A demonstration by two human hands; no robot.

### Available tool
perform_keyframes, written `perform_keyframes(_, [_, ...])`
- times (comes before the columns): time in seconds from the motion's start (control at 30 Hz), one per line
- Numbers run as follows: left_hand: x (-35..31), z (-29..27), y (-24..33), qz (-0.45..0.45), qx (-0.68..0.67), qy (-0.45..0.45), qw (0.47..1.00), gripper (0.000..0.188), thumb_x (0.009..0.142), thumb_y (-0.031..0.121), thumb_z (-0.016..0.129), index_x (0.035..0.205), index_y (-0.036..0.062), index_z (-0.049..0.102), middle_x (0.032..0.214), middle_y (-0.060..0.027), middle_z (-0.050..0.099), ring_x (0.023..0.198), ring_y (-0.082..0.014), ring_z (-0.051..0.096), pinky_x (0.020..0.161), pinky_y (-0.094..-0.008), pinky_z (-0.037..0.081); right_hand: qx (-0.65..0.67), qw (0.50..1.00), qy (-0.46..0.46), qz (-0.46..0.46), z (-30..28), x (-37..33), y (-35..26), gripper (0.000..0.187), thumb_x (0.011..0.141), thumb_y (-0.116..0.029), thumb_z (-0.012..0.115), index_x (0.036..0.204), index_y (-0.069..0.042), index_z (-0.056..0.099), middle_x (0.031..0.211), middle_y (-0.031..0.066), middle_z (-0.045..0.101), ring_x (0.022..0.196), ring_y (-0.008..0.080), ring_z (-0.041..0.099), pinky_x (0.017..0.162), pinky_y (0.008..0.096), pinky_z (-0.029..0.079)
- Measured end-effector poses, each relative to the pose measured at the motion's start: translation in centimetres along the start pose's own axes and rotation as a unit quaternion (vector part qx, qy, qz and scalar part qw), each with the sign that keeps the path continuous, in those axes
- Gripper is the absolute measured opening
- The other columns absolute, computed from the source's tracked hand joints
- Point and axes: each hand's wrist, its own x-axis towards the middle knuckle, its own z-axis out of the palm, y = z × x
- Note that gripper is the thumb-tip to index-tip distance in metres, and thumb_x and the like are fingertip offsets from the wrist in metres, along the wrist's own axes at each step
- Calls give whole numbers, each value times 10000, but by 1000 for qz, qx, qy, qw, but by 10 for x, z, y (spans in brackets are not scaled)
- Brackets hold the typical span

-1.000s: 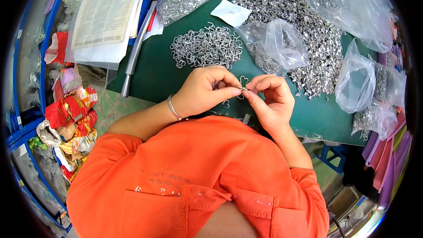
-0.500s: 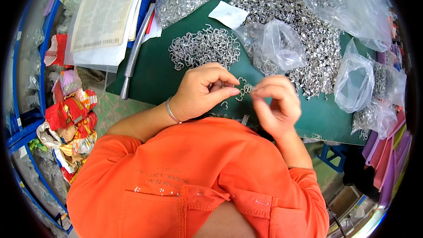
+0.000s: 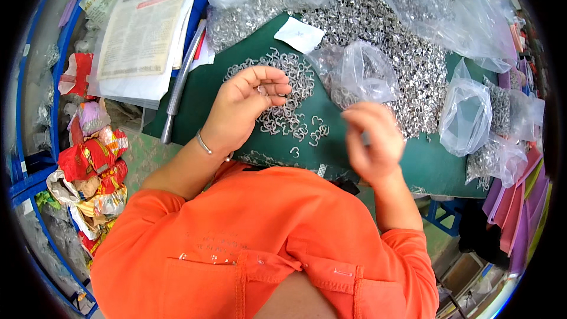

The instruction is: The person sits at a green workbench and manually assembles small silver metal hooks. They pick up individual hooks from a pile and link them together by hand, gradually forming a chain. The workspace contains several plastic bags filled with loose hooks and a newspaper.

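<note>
Moving apart in the head view since the earlier frame, the bare left hand (image 3: 239, 106) is hovering at a pile of curved grey metal hooks (image 3: 289, 119) on a green tabletop (image 3: 422, 162), while the right hand (image 3: 377, 145) is hanging near a clear plastic bag (image 3: 378, 77). Both hands' fingers are curling; any grip is staying unclear. Pinching hooks singly would likely be limiting tangles.

And here on my left stands blue-framed shelving (image 3: 32, 184), mottled green floor (image 3: 152, 156) beside it; I'm at a green worktable (image 3: 425, 171), blue stool (image 3: 433, 211) below its edge.
</note>
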Motion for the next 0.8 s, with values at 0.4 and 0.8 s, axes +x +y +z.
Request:
perform_keyframes(0.4, [134,43,89,247,343,100,901,237,881,114,560,1070,-23,608,950,-146,672,870,-198,665,727,-294,521,-6,970,-201,134,27,-24,-8,203,722,3,686,891,-1,575,876,138,551,762,335,579,642,383,487])
perform_keyframes(0.8, [51,23,62,225,609,-80,756,274,722,187,728,893,26,587,782,-102,602,722,-274,586,666,-363,478,41,981,-84,170,26,-44,1,160,722,30,682,839,-19,586,784,114,589,717,299,593,626,352,489])
